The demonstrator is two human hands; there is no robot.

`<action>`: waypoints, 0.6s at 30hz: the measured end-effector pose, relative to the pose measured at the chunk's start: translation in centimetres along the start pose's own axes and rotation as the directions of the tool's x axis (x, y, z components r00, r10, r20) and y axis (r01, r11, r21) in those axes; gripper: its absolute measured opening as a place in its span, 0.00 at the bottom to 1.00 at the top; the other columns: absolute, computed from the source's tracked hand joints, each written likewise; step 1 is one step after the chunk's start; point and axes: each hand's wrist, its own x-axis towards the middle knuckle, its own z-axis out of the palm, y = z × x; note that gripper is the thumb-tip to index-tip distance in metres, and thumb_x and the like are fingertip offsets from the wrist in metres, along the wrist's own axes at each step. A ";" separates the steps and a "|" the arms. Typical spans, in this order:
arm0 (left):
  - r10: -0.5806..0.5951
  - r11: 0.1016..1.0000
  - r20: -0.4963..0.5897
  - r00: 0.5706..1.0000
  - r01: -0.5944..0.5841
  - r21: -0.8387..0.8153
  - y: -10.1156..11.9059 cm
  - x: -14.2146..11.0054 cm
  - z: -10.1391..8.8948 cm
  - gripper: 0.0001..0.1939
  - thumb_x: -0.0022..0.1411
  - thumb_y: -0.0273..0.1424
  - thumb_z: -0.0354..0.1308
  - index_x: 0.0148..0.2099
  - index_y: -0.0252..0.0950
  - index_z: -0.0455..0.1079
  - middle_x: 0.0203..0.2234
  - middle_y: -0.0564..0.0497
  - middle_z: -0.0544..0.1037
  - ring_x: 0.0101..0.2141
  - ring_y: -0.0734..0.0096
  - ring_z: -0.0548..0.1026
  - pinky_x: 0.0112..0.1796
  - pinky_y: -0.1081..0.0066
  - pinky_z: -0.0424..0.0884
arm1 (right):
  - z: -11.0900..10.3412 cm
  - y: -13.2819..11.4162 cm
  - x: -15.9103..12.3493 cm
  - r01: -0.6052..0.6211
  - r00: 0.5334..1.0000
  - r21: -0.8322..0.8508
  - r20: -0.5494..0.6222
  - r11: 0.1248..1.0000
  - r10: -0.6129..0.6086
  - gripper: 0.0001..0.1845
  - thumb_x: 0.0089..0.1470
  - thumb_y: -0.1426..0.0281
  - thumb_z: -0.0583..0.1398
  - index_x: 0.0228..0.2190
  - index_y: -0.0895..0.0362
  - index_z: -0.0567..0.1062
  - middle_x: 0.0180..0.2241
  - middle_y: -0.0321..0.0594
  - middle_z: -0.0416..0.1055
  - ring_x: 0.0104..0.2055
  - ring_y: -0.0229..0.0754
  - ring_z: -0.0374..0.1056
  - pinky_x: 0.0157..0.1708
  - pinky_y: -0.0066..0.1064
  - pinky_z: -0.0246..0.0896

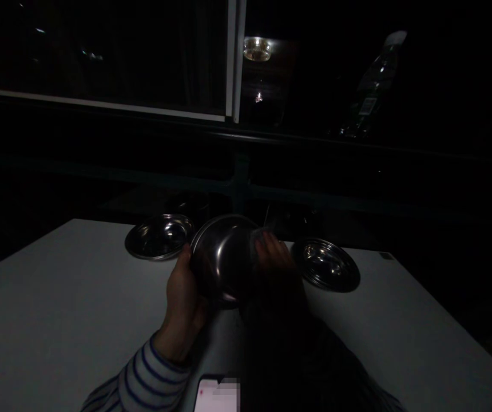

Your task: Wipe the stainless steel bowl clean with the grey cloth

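Observation:
My left hand (183, 303) grips a shiny steel bowl (222, 260) by its left edge, thumb on the near side. The bowl is tilted above the white table. On its right side lies my right hand (276, 260), fingers together and pressing a thin greyish cloth (258, 236) against the metal; deep shadow hides most of this hand and the cloth. Left of the held bowl sits a steel dish (160, 237) on the table. Another steel dish (325, 266), apparently stacked with others, rests to the right.
The white table (78, 297) has a lit phone (217, 395) at its near edge. Dark objects (190, 203) stand behind the far edge. Beyond are a window frame (233, 63) and a clear plastic bottle (372, 91) on the right. The room is very dim.

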 end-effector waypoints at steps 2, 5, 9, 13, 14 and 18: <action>-0.032 0.999 0.001 1.000 0.032 -0.010 -0.1 0.1 -0.1 0.10 0.59 0.29 0.50 0.31 0.32 0.72 0.21 0.51 0.76 0.21 0.73 0.72 0.23 0.75 0.68 | 0.3 -0.8 -0.3 0.126 0.991 0.053 -0.038 0.991 -0.125 0.20 0.58 0.69 0.49 0.51 0.64 0.64 0.53 0.54 0.63 0.63 0.52 0.47 0.56 0.50 0.53; -0.062 0.998 0.040 0.997 0.062 -0.005 -0.1 0.5 -0.3 0.09 0.58 0.28 0.50 0.31 0.32 0.71 0.22 0.52 0.76 0.20 0.74 0.72 0.22 0.76 0.67 | 0.1 -1.0 -0.4 0.244 0.969 0.094 0.014 0.965 -0.246 0.21 0.59 0.70 0.48 0.52 0.62 0.63 0.54 0.48 0.64 0.62 0.47 0.49 0.59 0.48 0.48; -0.035 0.998 0.111 0.993 0.030 0.054 -0.3 0.8 -0.3 0.08 0.57 0.28 0.51 0.32 0.32 0.71 0.22 0.52 0.77 0.21 0.72 0.73 0.23 0.74 0.69 | -0.7 1.3 0.6 0.084 0.992 -0.050 0.098 0.995 -0.079 0.23 0.60 0.69 0.46 0.54 0.66 0.60 0.56 0.55 0.59 0.61 0.51 0.50 0.57 0.51 0.50; -0.062 0.997 0.062 0.996 0.059 0.055 -0.3 0.6 -0.1 0.10 0.59 0.29 0.50 0.32 0.32 0.71 0.21 0.52 0.76 0.20 0.74 0.72 0.22 0.75 0.69 | -0.3 -0.3 0.3 0.116 0.993 -0.025 0.015 0.993 -0.115 0.20 0.59 0.68 0.49 0.51 0.63 0.64 0.55 0.52 0.61 0.63 0.51 0.47 0.57 0.48 0.51; -0.090 0.994 0.048 0.995 0.087 0.062 -0.2 0.5 -0.1 0.10 0.60 0.29 0.50 0.31 0.32 0.71 0.20 0.51 0.76 0.18 0.74 0.71 0.21 0.76 0.68 | -0.1 -1.1 0.0 0.175 0.980 0.000 -0.094 0.985 -0.174 0.18 0.58 0.71 0.49 0.49 0.62 0.66 0.53 0.49 0.65 0.62 0.50 0.49 0.57 0.47 0.51; -0.159 0.981 0.047 0.986 0.152 0.118 -0.1 0.4 -0.3 0.12 0.60 0.31 0.51 0.28 0.32 0.71 0.17 0.51 0.75 0.17 0.75 0.70 0.18 0.76 0.66 | 0.0 -1.6 -0.3 0.285 0.958 0.046 0.005 0.957 -0.286 0.20 0.58 0.70 0.50 0.52 0.59 0.64 0.56 0.44 0.62 0.63 0.46 0.46 0.61 0.47 0.44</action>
